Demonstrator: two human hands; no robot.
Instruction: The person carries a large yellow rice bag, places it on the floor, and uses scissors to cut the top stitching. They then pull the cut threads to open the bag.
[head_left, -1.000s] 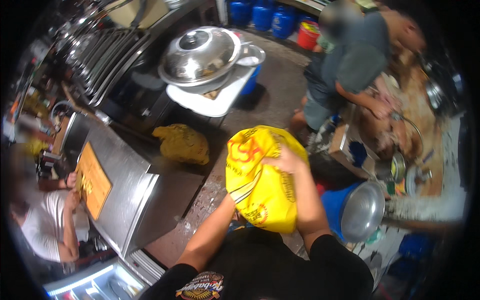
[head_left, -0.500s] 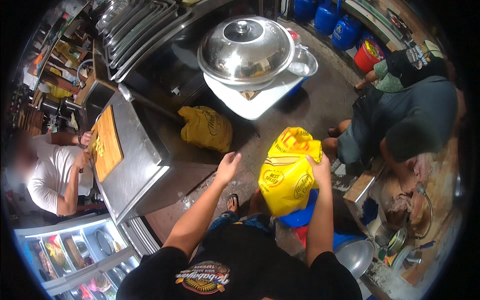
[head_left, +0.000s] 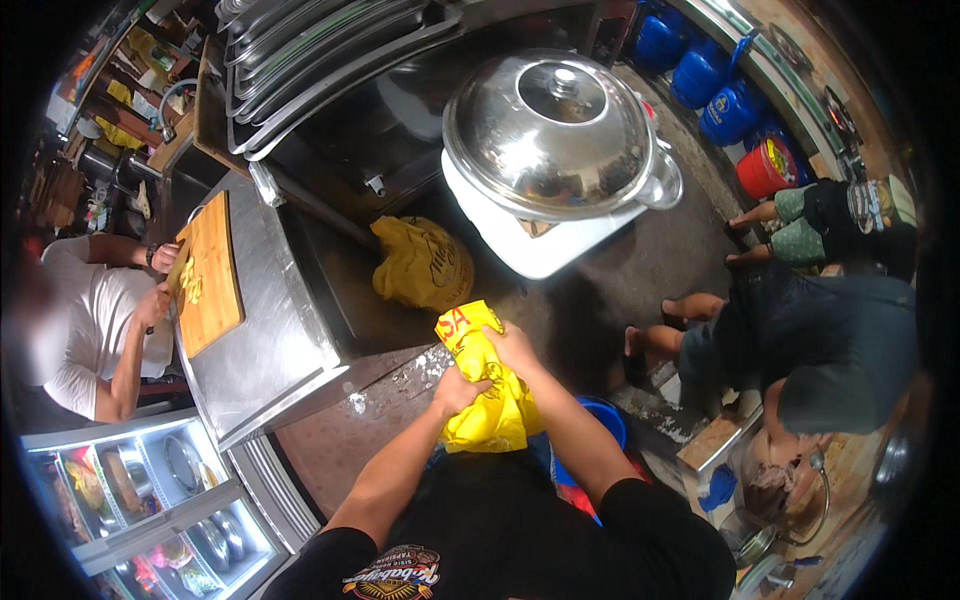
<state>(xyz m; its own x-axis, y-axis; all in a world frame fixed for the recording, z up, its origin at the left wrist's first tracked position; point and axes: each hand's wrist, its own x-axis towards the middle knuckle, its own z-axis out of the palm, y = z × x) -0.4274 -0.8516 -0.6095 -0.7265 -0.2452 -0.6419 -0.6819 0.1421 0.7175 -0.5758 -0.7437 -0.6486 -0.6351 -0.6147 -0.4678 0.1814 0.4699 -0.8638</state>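
Two hands [head_left: 490, 370] grip yellow bag [head_left: 490, 405] beside steel counter [head_left: 270, 340]

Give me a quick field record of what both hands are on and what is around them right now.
left hand: grips the yellow plastic bag at its lower left side
right hand: grips the same bag near its top
bag state: bunched, held in front of the body, above a blue bucket
ahead: second yellow bag on the floor by the steel counter
beyond: large steel domed lid
left: a person at a wooden cutting board
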